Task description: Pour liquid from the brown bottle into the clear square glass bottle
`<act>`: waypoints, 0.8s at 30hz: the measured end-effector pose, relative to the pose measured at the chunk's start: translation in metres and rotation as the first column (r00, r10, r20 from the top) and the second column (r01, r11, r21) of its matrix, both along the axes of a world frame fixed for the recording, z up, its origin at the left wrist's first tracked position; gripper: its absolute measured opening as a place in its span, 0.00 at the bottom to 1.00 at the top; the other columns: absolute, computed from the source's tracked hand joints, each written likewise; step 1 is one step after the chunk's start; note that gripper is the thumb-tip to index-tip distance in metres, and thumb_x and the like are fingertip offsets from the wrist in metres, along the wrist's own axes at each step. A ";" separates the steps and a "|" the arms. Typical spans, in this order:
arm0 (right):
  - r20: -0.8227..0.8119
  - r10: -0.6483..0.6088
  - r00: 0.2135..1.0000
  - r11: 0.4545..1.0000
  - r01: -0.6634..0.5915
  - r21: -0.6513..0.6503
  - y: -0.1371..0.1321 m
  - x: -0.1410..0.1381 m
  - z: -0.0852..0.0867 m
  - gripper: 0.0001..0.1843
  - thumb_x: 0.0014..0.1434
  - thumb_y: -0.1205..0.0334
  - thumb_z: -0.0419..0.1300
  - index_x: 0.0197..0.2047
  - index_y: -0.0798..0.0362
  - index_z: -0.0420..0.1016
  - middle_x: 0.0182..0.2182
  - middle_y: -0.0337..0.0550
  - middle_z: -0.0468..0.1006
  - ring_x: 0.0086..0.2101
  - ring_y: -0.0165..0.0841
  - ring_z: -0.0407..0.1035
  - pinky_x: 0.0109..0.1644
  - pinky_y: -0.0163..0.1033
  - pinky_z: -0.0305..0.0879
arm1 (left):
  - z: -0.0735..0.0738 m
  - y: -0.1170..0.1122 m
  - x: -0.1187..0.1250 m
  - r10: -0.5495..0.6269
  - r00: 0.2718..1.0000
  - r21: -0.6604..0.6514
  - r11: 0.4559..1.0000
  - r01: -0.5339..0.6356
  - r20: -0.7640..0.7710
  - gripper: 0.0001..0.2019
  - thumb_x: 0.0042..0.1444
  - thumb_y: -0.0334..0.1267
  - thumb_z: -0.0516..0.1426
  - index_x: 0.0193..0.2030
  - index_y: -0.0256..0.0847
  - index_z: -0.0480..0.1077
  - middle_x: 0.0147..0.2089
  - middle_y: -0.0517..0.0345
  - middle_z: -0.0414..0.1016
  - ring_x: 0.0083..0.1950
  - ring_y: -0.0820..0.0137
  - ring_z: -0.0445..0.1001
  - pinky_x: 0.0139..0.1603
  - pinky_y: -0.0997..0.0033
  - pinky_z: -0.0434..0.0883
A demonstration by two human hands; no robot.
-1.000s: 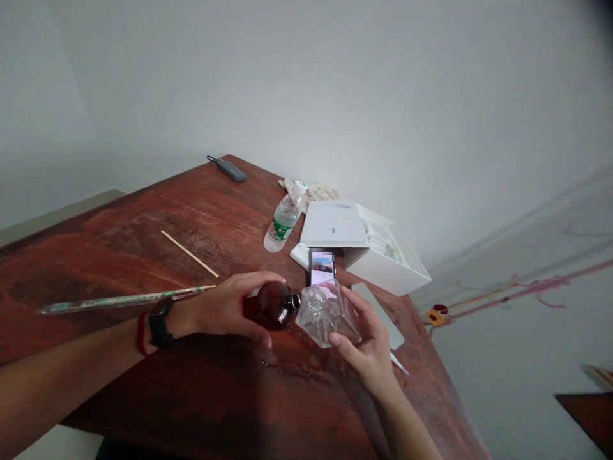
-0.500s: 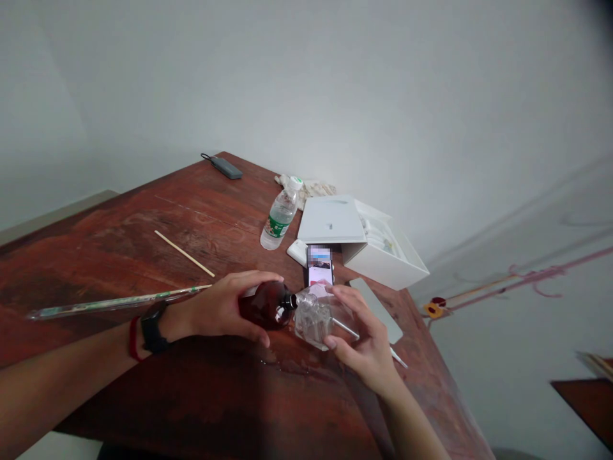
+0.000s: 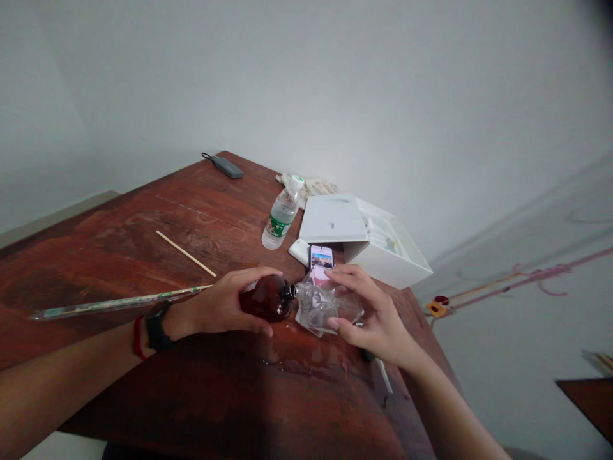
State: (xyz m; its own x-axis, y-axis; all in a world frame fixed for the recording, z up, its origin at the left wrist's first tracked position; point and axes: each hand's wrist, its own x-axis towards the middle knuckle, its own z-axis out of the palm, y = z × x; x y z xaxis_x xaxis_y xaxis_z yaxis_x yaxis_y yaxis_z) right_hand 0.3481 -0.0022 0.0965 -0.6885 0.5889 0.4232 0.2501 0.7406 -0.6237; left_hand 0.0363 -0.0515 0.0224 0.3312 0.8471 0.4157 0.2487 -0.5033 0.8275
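Observation:
My left hand [image 3: 220,308] is wrapped round a dark brown bottle [image 3: 267,298] that lies on its side on the wooden table [image 3: 143,255]. A black watch and a red band sit on that wrist. My right hand [image 3: 371,313] grips a clear glass bottle [image 3: 320,306], also tilted on its side. The necks of the two bottles meet mouth to mouth between my hands. A wet patch [image 3: 306,361] shines on the wood just below them.
Behind the bottles lie a phone [image 3: 321,257], a small white case [image 3: 299,251], a plastic water bottle [image 3: 281,214] and an open white box [image 3: 364,237]. A long wrapped stick [image 3: 115,302] and a thin wooden stick [image 3: 186,253] lie left. A grey device [image 3: 228,167] sits at the far corner.
My right hand has rolled over the top of the glass bottle and lowered it flatter toward the table. The brown bottle and left hand barely moved.

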 end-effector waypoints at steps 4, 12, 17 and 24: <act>0.021 0.018 1.000 1.000 -0.018 -0.001 0.007 -0.005 0.005 0.33 0.63 0.56 0.73 0.70 0.31 0.75 0.61 0.47 0.74 0.59 0.47 0.73 0.56 0.52 0.77 | -0.001 0.003 -0.001 -0.013 1.000 0.011 1.000 0.013 0.011 0.43 0.49 0.62 0.76 0.65 0.43 0.74 0.60 0.48 0.84 0.60 0.51 0.82 0.63 0.54 0.76; 0.065 0.050 0.997 0.999 -0.051 0.006 0.011 -0.010 0.011 0.32 0.65 0.56 0.71 0.70 0.33 0.74 0.59 0.44 0.74 0.52 0.42 0.74 0.53 0.48 0.76 | -0.002 0.004 -0.003 -0.047 0.999 0.001 0.999 0.047 0.000 0.42 0.51 0.61 0.76 0.67 0.44 0.72 0.60 0.50 0.84 0.58 0.52 0.83 0.63 0.56 0.76; 0.116 0.037 0.993 0.999 -0.035 -0.019 0.014 -0.013 0.021 0.30 0.64 0.56 0.70 0.68 0.36 0.76 0.60 0.46 0.70 0.56 0.44 0.72 0.57 0.51 0.74 | 0.001 0.004 -0.002 -0.031 1.000 -0.015 0.999 0.031 -0.001 0.41 0.51 0.61 0.76 0.67 0.44 0.73 0.61 0.49 0.83 0.60 0.51 0.82 0.66 0.54 0.75; 0.196 0.068 0.978 0.997 -0.059 -0.055 0.021 -0.020 0.033 0.27 0.65 0.56 0.68 0.67 0.41 0.74 0.54 0.46 0.74 0.52 0.44 0.72 0.57 0.53 0.73 | -0.003 0.002 -0.003 -0.009 0.998 -0.110 0.994 0.016 0.058 0.43 0.50 0.57 0.77 0.69 0.42 0.72 0.62 0.46 0.83 0.60 0.50 0.82 0.66 0.52 0.75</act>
